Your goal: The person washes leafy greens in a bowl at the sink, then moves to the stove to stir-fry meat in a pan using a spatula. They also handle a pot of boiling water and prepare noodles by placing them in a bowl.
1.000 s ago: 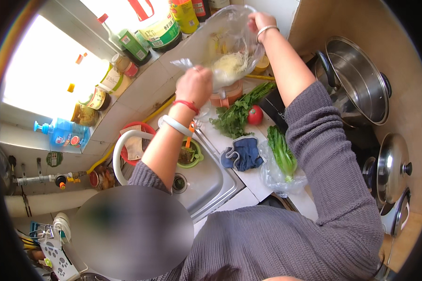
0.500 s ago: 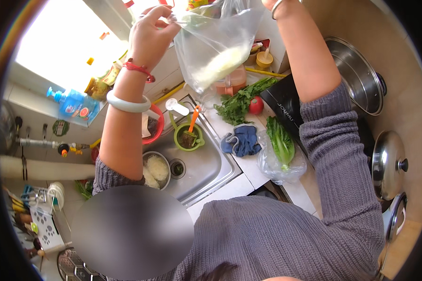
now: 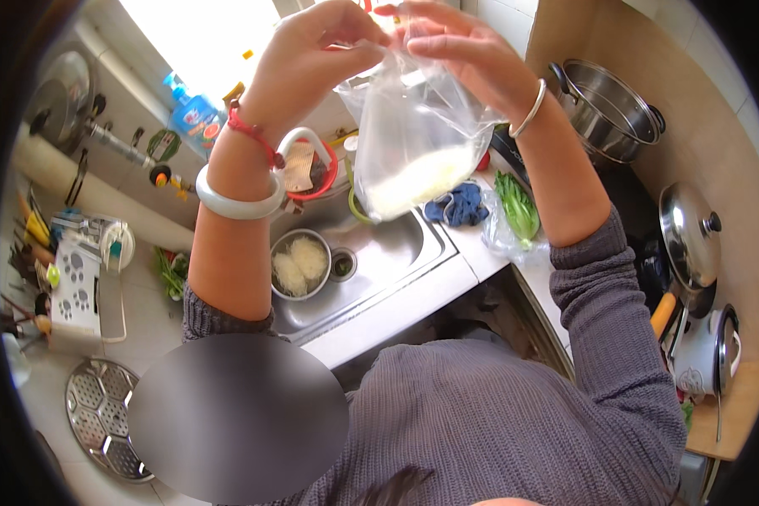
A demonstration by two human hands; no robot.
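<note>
Head view: I am holding a clear plastic bag up over the sink, my left hand and right hand both pinching shut on its mouth, close together at the top. It is hanging straight down below my grip, long axis upright, pale food settling at its bottom. Beneath it, a metal bowl of noodles is sitting in the basin.
</note>
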